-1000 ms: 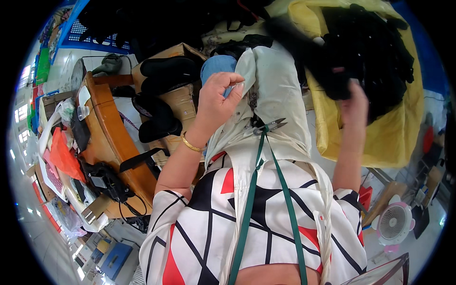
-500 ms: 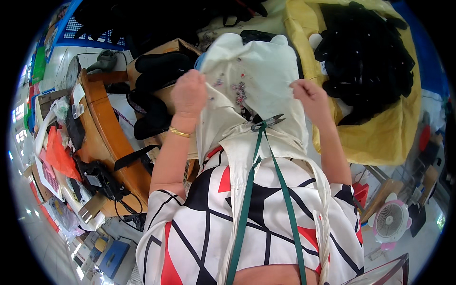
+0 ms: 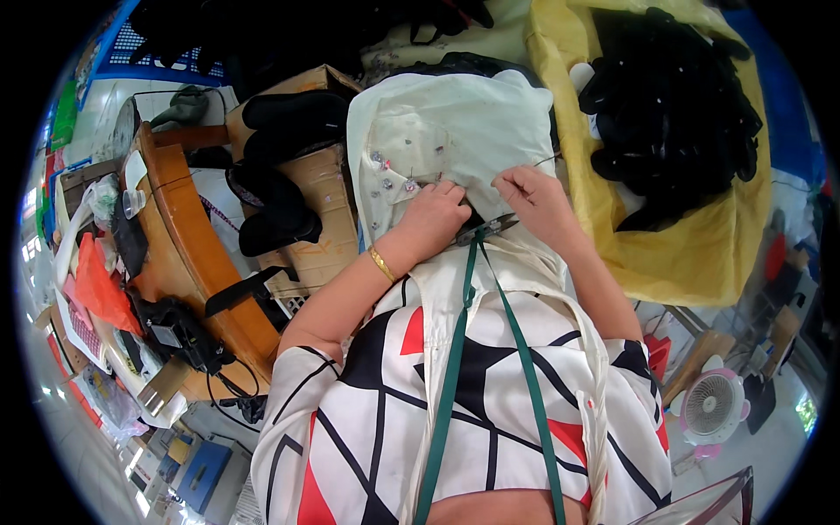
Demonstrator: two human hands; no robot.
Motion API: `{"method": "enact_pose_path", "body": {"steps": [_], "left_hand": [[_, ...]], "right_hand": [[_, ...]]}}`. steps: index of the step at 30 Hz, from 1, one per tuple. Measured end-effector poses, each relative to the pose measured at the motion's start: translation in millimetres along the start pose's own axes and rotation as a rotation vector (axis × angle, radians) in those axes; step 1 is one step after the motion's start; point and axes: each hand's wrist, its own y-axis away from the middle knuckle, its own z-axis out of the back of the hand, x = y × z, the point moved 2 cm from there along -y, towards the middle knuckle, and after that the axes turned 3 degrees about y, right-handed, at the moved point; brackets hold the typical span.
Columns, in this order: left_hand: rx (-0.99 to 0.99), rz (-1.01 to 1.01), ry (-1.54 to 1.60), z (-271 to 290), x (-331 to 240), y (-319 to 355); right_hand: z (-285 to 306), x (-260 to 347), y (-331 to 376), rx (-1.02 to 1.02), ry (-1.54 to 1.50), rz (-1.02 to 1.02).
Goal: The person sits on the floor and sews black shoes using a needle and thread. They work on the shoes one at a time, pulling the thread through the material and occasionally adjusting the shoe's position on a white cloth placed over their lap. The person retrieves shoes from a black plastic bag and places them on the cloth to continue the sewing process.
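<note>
A whitish apron is spread over my lap, with several small shiny beads scattered on its left part. My left hand rests low on the cloth beside the beads. Its fingers are bent together, and what they hold is hidden. Opposite it, my right hand is raised slightly, thumb and forefinger pinched; anything between them is too small to name. A patch of dark material shows between the hands. Just below them, small thread snips hang from a green ribbon round my neck.
A yellow bag to the right holds a heap of black shoe-like pieces. On the left, black shoes lie on a cardboard box, beside a curved wooden table. A white fan stands at the lower right.
Both hands have come down and closer together; the left moved right, toward the middle of my lap. The apron cloth has flattened out, and the beads lie more spread.
</note>
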Motion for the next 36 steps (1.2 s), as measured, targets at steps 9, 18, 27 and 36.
{"method": "enact_pose_path", "body": {"steps": [9,18,27,36], "left_hand": [[0.039,0.432,0.989,51,25,-12],[-0.276,0.495,0.544,73,62,-5],[-0.099,0.46,1.186,90,23,-16],[-0.547,0.489,1.742,52,27,-18]], "right_hand": [[-3,33,-10,-0.071,0.055,0.302],[-17,17,-34,0.021,-0.52,-0.229],[-26,16,-34,-0.06,-0.436,-0.14],[-56,36,-20,-0.05,-0.454,-0.088]]}}
